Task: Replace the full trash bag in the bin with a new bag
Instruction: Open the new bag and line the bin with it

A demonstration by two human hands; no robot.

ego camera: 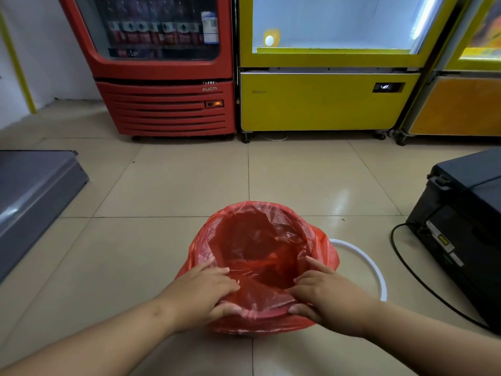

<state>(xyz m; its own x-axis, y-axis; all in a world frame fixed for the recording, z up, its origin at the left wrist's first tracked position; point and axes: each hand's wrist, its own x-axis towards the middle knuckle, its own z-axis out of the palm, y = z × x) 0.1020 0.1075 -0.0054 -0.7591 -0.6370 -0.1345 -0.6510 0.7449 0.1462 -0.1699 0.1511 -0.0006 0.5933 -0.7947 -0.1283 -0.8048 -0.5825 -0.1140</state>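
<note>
A red plastic trash bag lines a round bin that stands on the tiled floor, its edge folded out over the rim and hiding the bin's wall. The bag's inside looks hollow. My left hand grips the bag over the near-left rim, thumb outside and fingers inside. My right hand grips the bag over the near-right rim the same way. A white ring lies flat on the floor just right of the bin.
A red drinks fridge and a yellow fridge stand side by side at the back. A grey cabinet is at the left. At the right stands a black appliance, and its cable curves over the floor.
</note>
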